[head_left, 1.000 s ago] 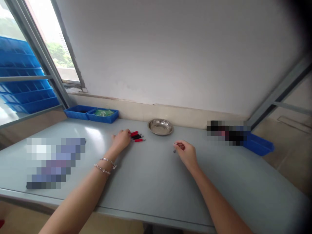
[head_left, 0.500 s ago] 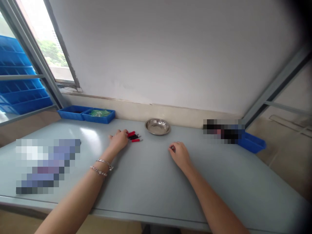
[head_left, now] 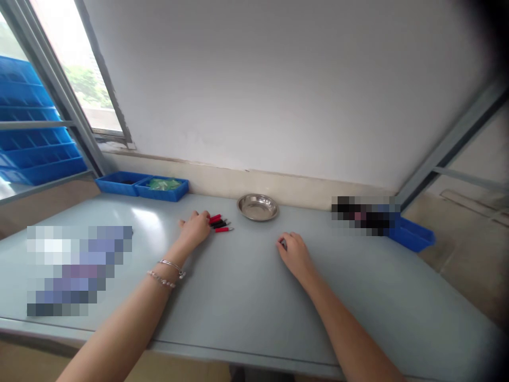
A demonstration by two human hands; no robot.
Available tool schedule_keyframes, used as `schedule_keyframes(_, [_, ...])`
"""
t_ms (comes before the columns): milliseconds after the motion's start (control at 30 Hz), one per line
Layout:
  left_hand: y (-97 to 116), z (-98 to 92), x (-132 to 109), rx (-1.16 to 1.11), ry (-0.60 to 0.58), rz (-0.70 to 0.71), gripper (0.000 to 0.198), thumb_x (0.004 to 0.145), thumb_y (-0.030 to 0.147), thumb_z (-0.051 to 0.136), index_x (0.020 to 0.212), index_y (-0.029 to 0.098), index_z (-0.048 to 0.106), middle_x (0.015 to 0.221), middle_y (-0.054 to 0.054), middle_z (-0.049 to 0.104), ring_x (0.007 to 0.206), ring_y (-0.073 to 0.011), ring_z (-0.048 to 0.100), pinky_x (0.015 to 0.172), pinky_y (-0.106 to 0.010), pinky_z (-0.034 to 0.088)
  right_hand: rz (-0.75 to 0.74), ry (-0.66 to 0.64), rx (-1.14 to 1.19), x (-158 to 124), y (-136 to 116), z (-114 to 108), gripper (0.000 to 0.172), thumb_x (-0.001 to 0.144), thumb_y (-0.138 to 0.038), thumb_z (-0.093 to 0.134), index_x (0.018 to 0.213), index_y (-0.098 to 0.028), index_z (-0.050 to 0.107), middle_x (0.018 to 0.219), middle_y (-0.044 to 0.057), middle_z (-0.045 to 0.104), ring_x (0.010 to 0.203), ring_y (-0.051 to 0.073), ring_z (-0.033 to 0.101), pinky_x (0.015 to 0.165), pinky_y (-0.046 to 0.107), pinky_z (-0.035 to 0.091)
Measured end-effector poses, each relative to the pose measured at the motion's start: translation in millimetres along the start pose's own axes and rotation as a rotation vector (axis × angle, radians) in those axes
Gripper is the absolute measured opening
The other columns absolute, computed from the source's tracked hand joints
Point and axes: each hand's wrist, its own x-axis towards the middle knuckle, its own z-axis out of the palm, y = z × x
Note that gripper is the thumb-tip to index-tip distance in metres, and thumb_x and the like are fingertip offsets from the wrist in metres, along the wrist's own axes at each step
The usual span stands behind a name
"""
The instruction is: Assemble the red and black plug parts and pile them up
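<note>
A small cluster of red and black pin-like pieces (head_left: 220,223) lies on the grey table (head_left: 238,297), left of a round steel dish (head_left: 257,207). My left hand (head_left: 194,228) rests flat on the table with its fingertips touching the left end of that cluster. My right hand (head_left: 295,252) lies on the table in front of the dish, fingers curled in around a small dark piece (head_left: 282,244) that barely shows at the fingertips. I wear two bracelets on my left wrist.
Two shallow blue trays (head_left: 141,186) stand at the back left by the wall, one with green items. Another blue tray (head_left: 412,236) sits at the right edge. Stacked blue bins (head_left: 35,143) fill the window side. The table's front edge runs close to me.
My right hand has curled shut around the small piece and drawn slightly left and down onto the table. My left hand has stayed on the red and black pieces.
</note>
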Motion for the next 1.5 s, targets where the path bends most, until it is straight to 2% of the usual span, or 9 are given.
schedule_keyframes(867, [-2.2,-1.7,0.7,-0.011,-0.033,0.010,0.034,0.080,0.020,0.030,0.103,0.026,0.053,0.099,-0.013,0.055,0.092,-0.0269,0.052,0.081,-0.048,0.032,0.003,-0.037,0.029,1.2,3.4,1.4,0.011,0.076,-0.016,0.046,0.074,-0.017,0.057,0.070,0.006,0.061,0.070,0.018,0.053,0.066,0.028,0.038])
schedule_keyframes(1133, [-0.6,-2.1,-0.3,-0.035,0.029,0.021,0.031,0.081,0.023,0.033,0.103,0.024,0.054,0.101,-0.012,0.053,0.090,-0.0252,0.053,0.082,-0.046,0.032,0.004,-0.023,0.041,0.8,3.5,1.0,0.011,0.076,-0.017,0.046,0.075,-0.018,0.057,0.067,0.005,0.059,0.068,0.017,0.054,0.064,0.027,0.037])
schedule_keyframes(1233, [2.6,-7.1,-3.1,-0.057,0.053,0.110,0.027,0.081,0.028,0.037,0.101,0.024,0.055,0.098,-0.009,0.054,0.091,-0.0242,0.053,0.083,-0.045,0.033,0.009,-0.006,0.038,0.2,3.4,0.8,0.011,0.076,-0.019,0.046,0.079,-0.018,0.057,0.069,0.005,0.060,0.070,0.018,0.054,0.065,0.028,0.037])
schedule_keyframes(1367, [5.4,-13.0,-5.4,-0.079,-0.034,0.310,0.022,0.078,0.037,0.043,0.088,0.024,0.058,0.095,-0.006,0.057,0.091,-0.0238,0.053,0.082,-0.042,0.034,0.019,-0.006,0.038,0.2,1.3,-2.1,0.013,0.077,-0.021,0.045,0.083,-0.016,0.056,0.070,0.006,0.059,0.070,0.019,0.054,0.065,0.028,0.038])
schedule_keyframes(1500, [5.3,-13.9,-5.3,-0.072,-0.079,0.383,0.028,0.074,0.046,0.047,0.083,0.023,0.059,0.095,-0.005,0.057,0.086,-0.0226,0.054,0.081,-0.040,0.034,0.031,-0.021,0.034,1.0,-1.8,-5.6,0.014,0.078,-0.021,0.044,0.084,-0.016,0.056,0.069,0.006,0.059,0.069,0.019,0.054,0.065,0.028,0.038])
